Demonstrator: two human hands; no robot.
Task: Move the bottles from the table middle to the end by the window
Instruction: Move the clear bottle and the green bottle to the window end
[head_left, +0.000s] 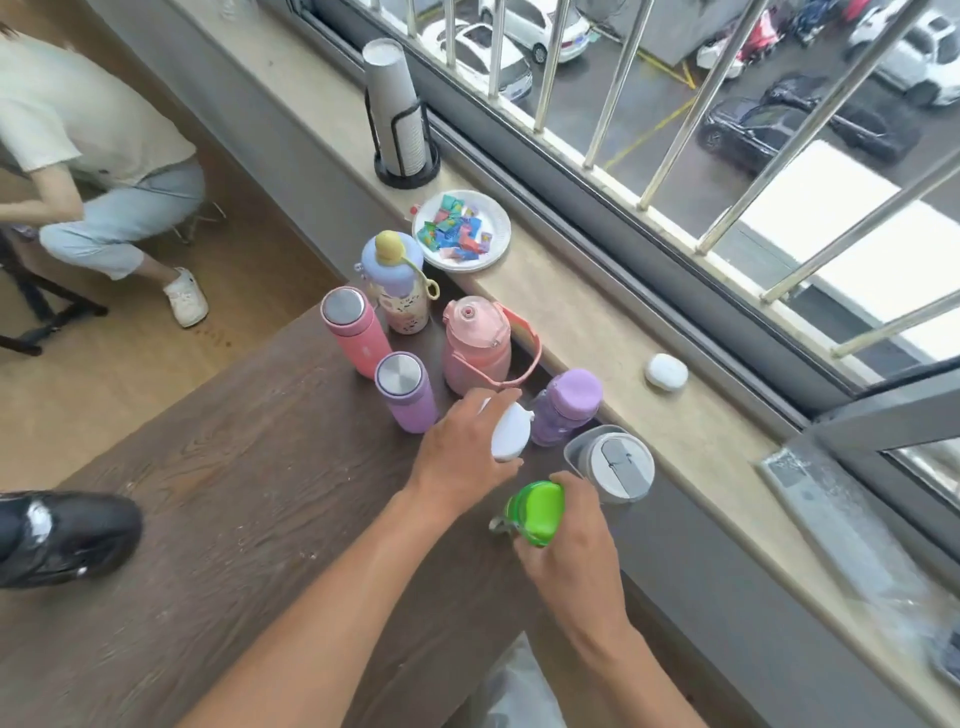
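Head view: bottles are clustered at the table (218, 467) end against the window sill (597, 332) — bare tabletop lies at 8 o'clock. A white-capped bottle (511, 432) is gripped by the left hand (462, 452), a green-capped bottle (537, 512) by the right hand (571, 540) — beside a grey tumbler (615, 465).

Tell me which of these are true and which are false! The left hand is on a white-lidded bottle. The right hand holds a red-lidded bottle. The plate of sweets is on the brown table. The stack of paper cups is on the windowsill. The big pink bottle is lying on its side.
1. The left hand is on a white-lidded bottle. True.
2. The right hand holds a red-lidded bottle. False: its lid is green, the green-lidded bottle.
3. The plate of sweets is on the brown table. False: it sits on the windowsill.
4. The stack of paper cups is on the windowsill. True.
5. The big pink bottle is lying on its side. False: it stands upright.
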